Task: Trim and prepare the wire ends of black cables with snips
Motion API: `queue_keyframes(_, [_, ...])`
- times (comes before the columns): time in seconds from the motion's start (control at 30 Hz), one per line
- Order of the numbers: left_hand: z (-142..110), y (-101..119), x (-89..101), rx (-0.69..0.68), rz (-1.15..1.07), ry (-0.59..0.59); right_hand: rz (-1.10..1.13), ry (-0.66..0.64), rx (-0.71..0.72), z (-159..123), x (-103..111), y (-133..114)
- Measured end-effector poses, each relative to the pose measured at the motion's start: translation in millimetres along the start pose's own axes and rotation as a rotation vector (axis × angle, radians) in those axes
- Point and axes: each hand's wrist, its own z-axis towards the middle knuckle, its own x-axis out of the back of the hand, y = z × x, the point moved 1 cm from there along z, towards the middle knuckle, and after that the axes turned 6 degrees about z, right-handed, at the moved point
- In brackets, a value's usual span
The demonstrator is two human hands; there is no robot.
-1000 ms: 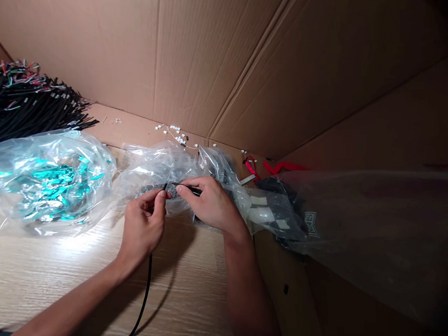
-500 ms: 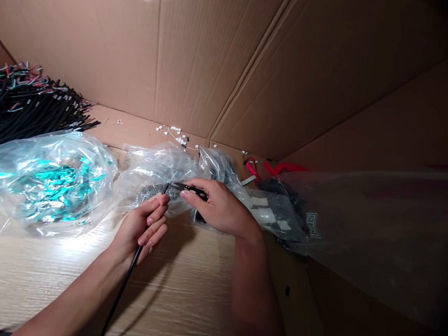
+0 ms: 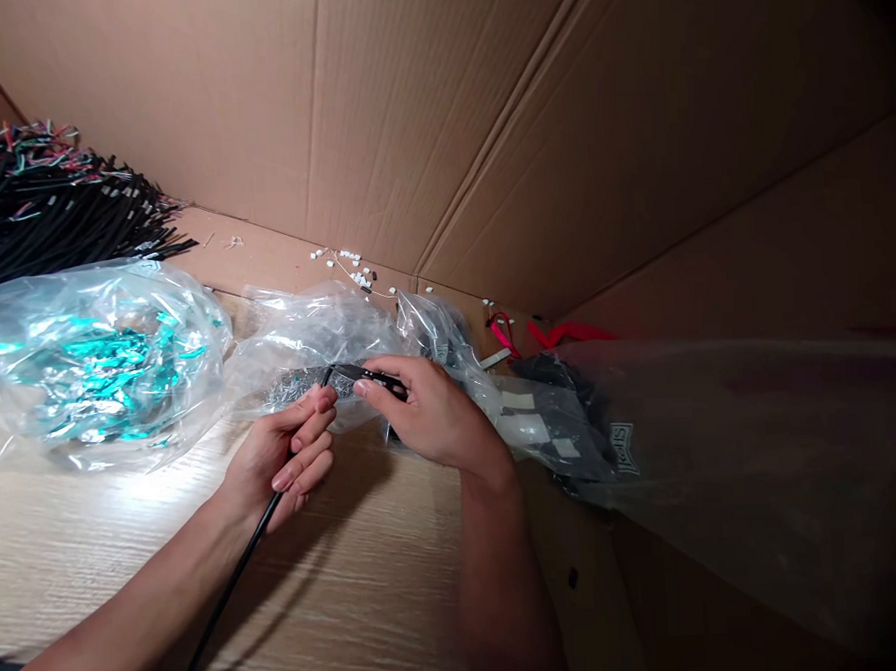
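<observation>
A black cable [image 3: 239,570] runs up from the table's front edge through my left hand [image 3: 293,462], whose fingers are wrapped round it. Its short end pokes out above my thumb and forefinger. In my right hand [image 3: 431,406] I grip small black thread snips [image 3: 381,379], blades pointing left. The blade tips meet the cable end, or lie right by it; whether they touch cannot be made out. Behind both hands lies a clear plastic bag [image 3: 308,328] with many small metallic bits inside.
On the left, a clear bag of shiny teal pieces [image 3: 119,368] lies before a pile of black cables [image 3: 58,211]. Small white connectors [image 3: 359,278] are scattered along the cardboard wall [image 3: 217,97]. To the right are a bag with white labels [image 3: 528,429] and red straps [image 3: 575,331].
Both hands have shifted very slightly left in view, along with the surroundings. The snips and the cable keep nearly the same position to each other.
</observation>
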Motion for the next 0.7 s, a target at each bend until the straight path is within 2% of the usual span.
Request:
queue_keyframes(0.47, [2, -1, 3.2, -0.015, 0.056, -0.063, 0.095, -0.037, -0.035, 4, 7, 13])
queue_keyframes(0.7, [3, 1, 0.1, -0.009, 0.045, -0.045, 0.089, -0.012, 0.011, 5, 6, 12])
